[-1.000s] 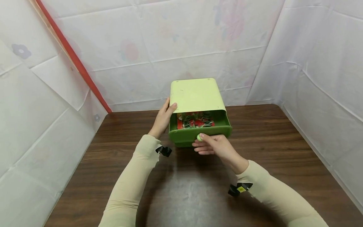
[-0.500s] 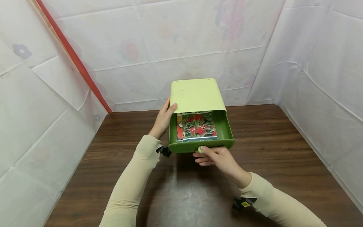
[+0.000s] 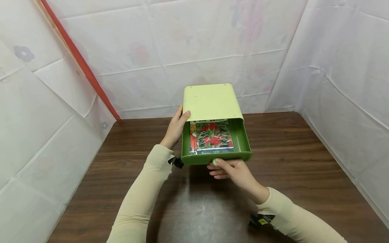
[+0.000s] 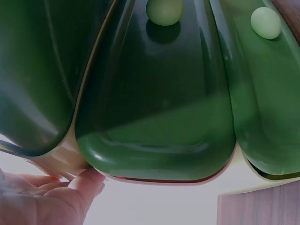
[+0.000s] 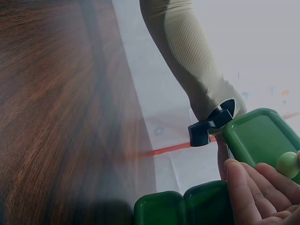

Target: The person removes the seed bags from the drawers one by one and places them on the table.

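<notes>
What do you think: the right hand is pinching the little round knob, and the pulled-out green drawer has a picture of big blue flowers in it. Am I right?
Almost! The big flowers on the picture are red, not blue; the head view shows it. The right hand is pinching the little round knob, and the picture is in the pulled-out green drawer.

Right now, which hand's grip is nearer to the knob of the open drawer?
Right. The right hand's grip is on the knob itself; the left hand's grip is farther back, against the left side of the cabinet, near its top front edge.
</notes>
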`<move>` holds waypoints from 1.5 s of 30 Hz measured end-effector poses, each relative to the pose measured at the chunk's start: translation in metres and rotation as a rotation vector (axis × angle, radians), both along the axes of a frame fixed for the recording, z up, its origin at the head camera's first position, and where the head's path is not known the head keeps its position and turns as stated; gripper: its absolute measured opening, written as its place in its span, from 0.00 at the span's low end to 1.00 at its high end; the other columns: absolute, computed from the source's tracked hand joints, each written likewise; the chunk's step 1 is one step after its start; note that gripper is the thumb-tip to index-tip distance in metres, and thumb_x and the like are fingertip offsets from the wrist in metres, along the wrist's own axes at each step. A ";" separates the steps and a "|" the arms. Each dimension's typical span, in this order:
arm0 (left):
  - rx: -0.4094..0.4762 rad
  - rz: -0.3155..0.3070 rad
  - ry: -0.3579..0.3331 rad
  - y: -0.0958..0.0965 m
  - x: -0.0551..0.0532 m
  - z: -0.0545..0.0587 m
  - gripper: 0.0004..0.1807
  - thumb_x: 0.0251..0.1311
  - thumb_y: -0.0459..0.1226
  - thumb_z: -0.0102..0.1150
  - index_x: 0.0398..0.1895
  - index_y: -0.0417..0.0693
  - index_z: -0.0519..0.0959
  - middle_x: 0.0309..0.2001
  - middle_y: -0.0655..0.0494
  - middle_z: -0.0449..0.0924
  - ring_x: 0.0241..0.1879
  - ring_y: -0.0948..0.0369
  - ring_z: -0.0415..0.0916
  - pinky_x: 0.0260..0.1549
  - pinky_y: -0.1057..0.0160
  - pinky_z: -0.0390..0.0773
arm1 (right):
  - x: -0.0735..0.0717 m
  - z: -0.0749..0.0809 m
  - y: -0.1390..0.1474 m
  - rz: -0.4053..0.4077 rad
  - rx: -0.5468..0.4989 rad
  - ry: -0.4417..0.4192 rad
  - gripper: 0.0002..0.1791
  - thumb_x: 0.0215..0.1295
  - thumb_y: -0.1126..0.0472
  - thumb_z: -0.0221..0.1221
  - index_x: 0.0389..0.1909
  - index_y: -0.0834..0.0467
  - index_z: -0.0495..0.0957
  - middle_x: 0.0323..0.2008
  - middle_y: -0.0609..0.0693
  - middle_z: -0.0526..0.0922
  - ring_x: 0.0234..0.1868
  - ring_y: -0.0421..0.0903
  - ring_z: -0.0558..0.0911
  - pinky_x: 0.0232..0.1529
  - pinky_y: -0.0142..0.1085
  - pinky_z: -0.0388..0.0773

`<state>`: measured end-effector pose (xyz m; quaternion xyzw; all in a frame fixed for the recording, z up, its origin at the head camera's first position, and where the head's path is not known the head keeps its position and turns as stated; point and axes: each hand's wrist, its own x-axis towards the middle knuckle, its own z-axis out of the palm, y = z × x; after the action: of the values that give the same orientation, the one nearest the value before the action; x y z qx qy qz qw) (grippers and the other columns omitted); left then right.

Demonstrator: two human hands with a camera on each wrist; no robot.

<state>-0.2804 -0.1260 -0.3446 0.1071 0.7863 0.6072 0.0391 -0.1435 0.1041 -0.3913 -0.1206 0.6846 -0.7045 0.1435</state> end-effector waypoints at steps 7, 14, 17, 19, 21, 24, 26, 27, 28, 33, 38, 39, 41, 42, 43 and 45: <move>0.010 0.021 0.030 0.001 -0.003 -0.006 0.42 0.70 0.61 0.42 0.79 0.63 0.38 0.80 0.61 0.34 0.79 0.62 0.33 0.76 0.51 0.44 | 0.001 0.001 0.001 0.017 0.016 0.005 0.27 0.76 0.53 0.50 0.54 0.77 0.76 0.48 0.72 0.82 0.43 0.54 0.88 0.44 0.45 0.84; 0.012 0.025 0.038 0.001 -0.004 -0.005 0.43 0.69 0.62 0.43 0.79 0.62 0.39 0.80 0.63 0.35 0.79 0.62 0.34 0.76 0.51 0.44 | 0.004 0.001 0.002 0.036 0.020 0.005 0.27 0.76 0.53 0.50 0.55 0.76 0.76 0.49 0.73 0.81 0.43 0.53 0.88 0.43 0.44 0.84; 0.011 0.019 0.039 0.001 -0.006 -0.005 0.42 0.70 0.61 0.42 0.79 0.62 0.38 0.80 0.62 0.35 0.79 0.61 0.34 0.76 0.51 0.44 | 0.004 0.001 0.002 0.039 0.018 0.000 0.27 0.76 0.53 0.50 0.55 0.76 0.76 0.49 0.73 0.81 0.43 0.52 0.88 0.43 0.42 0.85; 0.000 0.016 0.030 0.001 -0.003 -0.001 0.41 0.72 0.59 0.42 0.79 0.61 0.38 0.80 0.61 0.34 0.79 0.60 0.33 0.76 0.50 0.45 | 0.004 0.000 0.002 0.040 0.017 -0.002 0.27 0.76 0.53 0.50 0.55 0.76 0.75 0.49 0.73 0.81 0.43 0.52 0.88 0.43 0.42 0.85; -0.003 0.014 0.030 0.001 -0.004 -0.001 0.40 0.72 0.59 0.41 0.79 0.62 0.38 0.80 0.61 0.34 0.79 0.60 0.33 0.76 0.50 0.45 | 0.003 0.000 0.003 0.040 0.018 -0.006 0.27 0.76 0.53 0.50 0.55 0.76 0.76 0.49 0.73 0.81 0.43 0.52 0.88 0.43 0.42 0.85; -0.006 0.018 0.028 0.001 -0.004 -0.001 0.42 0.71 0.61 0.41 0.79 0.61 0.38 0.80 0.60 0.34 0.79 0.59 0.33 0.75 0.49 0.45 | 0.003 0.000 0.004 0.043 0.027 -0.012 0.27 0.76 0.52 0.51 0.55 0.75 0.76 0.49 0.72 0.82 0.44 0.53 0.88 0.44 0.44 0.84; 0.002 0.019 0.037 0.000 -0.007 -0.005 0.43 0.69 0.63 0.42 0.79 0.62 0.38 0.80 0.60 0.35 0.79 0.60 0.34 0.76 0.50 0.45 | 0.003 0.001 0.005 0.048 0.046 -0.024 0.28 0.76 0.51 0.51 0.54 0.74 0.77 0.48 0.70 0.83 0.43 0.52 0.88 0.44 0.45 0.84; 0.004 0.018 0.040 0.001 -0.007 -0.005 0.44 0.69 0.63 0.42 0.80 0.61 0.38 0.80 0.59 0.35 0.79 0.60 0.34 0.76 0.50 0.45 | 0.003 0.001 0.006 0.051 0.062 -0.029 0.28 0.76 0.50 0.51 0.53 0.74 0.78 0.47 0.69 0.84 0.43 0.51 0.88 0.44 0.45 0.84; 0.005 0.019 0.040 0.001 -0.007 -0.004 0.44 0.69 0.63 0.42 0.80 0.60 0.38 0.80 0.59 0.35 0.79 0.60 0.34 0.76 0.50 0.45 | 0.004 0.002 0.007 0.056 0.078 -0.033 0.28 0.75 0.49 0.51 0.52 0.74 0.79 0.46 0.67 0.85 0.42 0.50 0.88 0.44 0.45 0.84; 0.002 0.022 0.041 0.001 -0.007 -0.004 0.44 0.69 0.63 0.42 0.80 0.60 0.38 0.80 0.58 0.35 0.79 0.59 0.34 0.75 0.49 0.45 | 0.009 0.013 0.013 0.103 0.136 0.001 0.26 0.75 0.52 0.52 0.42 0.74 0.82 0.38 0.65 0.87 0.35 0.46 0.88 0.41 0.45 0.85; 0.008 0.021 0.034 0.001 -0.009 -0.004 0.44 0.69 0.63 0.42 0.80 0.62 0.39 0.80 0.62 0.36 0.79 0.61 0.34 0.76 0.51 0.45 | 0.015 0.034 0.022 0.162 0.117 0.140 0.16 0.73 0.60 0.54 0.38 0.72 0.82 0.34 0.65 0.87 0.34 0.45 0.88 0.38 0.46 0.85; 0.010 0.019 0.034 0.001 -0.009 -0.004 0.43 0.69 0.63 0.42 0.79 0.63 0.39 0.80 0.62 0.36 0.79 0.61 0.34 0.76 0.51 0.45 | 0.016 0.040 0.025 0.171 0.110 0.187 0.15 0.73 0.62 0.54 0.37 0.71 0.82 0.34 0.65 0.87 0.34 0.45 0.88 0.37 0.45 0.85; 0.012 0.014 0.031 0.000 -0.010 -0.004 0.42 0.70 0.62 0.41 0.79 0.63 0.38 0.80 0.63 0.35 0.79 0.61 0.34 0.76 0.51 0.45 | 0.017 0.052 0.030 0.178 0.092 0.295 0.12 0.73 0.66 0.54 0.36 0.69 0.82 0.33 0.63 0.87 0.34 0.43 0.88 0.36 0.45 0.85; 0.011 0.011 0.030 0.000 -0.010 -0.004 0.42 0.70 0.62 0.41 0.79 0.63 0.38 0.80 0.62 0.35 0.79 0.61 0.34 0.76 0.51 0.45 | 0.017 0.058 0.033 0.169 0.088 0.346 0.11 0.72 0.67 0.54 0.35 0.68 0.83 0.32 0.62 0.87 0.33 0.43 0.88 0.35 0.44 0.85; 0.009 0.009 0.028 0.000 -0.010 -0.004 0.41 0.71 0.61 0.41 0.79 0.63 0.38 0.80 0.62 0.35 0.79 0.61 0.34 0.76 0.50 0.45 | 0.016 0.065 0.035 0.149 0.095 0.402 0.10 0.72 0.68 0.54 0.35 0.66 0.83 0.32 0.60 0.87 0.33 0.42 0.87 0.35 0.43 0.85; 0.008 0.005 0.024 0.000 -0.011 -0.003 0.40 0.72 0.59 0.41 0.79 0.62 0.37 0.80 0.61 0.34 0.79 0.60 0.33 0.76 0.50 0.45 | 0.014 0.077 0.039 0.091 0.134 0.523 0.09 0.70 0.70 0.55 0.35 0.63 0.84 0.31 0.55 0.87 0.32 0.42 0.86 0.34 0.39 0.84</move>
<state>-0.2911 -0.1258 -0.3477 0.1129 0.7845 0.6091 0.0276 -0.1292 0.1433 -0.3144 -0.3194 0.7373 -0.5953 0.0008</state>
